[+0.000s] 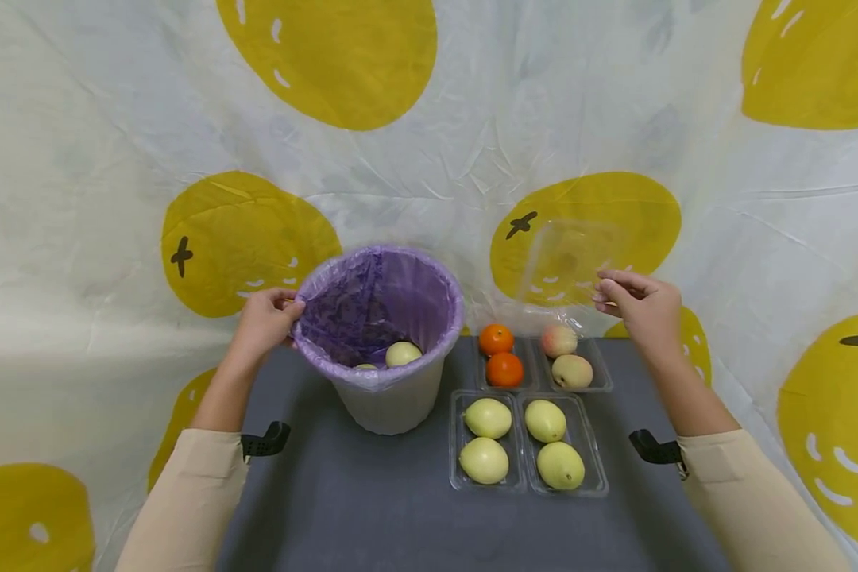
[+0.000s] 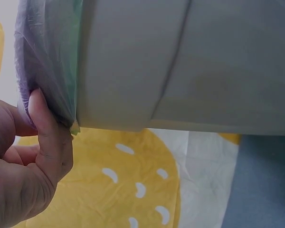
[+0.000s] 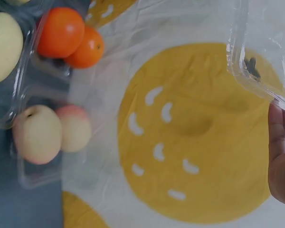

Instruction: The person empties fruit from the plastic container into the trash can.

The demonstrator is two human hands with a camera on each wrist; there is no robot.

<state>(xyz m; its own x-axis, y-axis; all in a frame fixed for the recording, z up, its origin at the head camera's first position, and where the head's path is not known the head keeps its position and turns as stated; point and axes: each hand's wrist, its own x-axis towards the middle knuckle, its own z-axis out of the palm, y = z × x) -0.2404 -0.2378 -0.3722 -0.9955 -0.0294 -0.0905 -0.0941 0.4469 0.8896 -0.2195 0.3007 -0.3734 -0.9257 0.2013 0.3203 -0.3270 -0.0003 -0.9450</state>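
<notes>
My left hand [image 1: 266, 319] pinches the rim of a white bin [image 1: 393, 401] lined with a purple bag [image 1: 343, 306]. In the left wrist view, thumb and fingers [image 2: 50, 137] grip the bag's folded edge. Pale yellow fruit [image 1: 403, 353] lies inside the bin. My right hand [image 1: 643, 310] holds a clear plastic lid or tray [image 3: 256, 52] up by its edge, above the back trays. Below it, two peaches [image 1: 572, 372] sit in a clear tray [image 1: 602, 381]. Beside them, another tray carries two orange fruits [image 1: 504, 369].
Two clear trays [image 1: 600, 477] stand in front, each with two yellow-green fruits [image 1: 561, 465]. Everything rests on a dark grey table [image 1: 400, 508]. Close behind hangs a white cloth [image 1: 465, 159] printed with large yellow fruit.
</notes>
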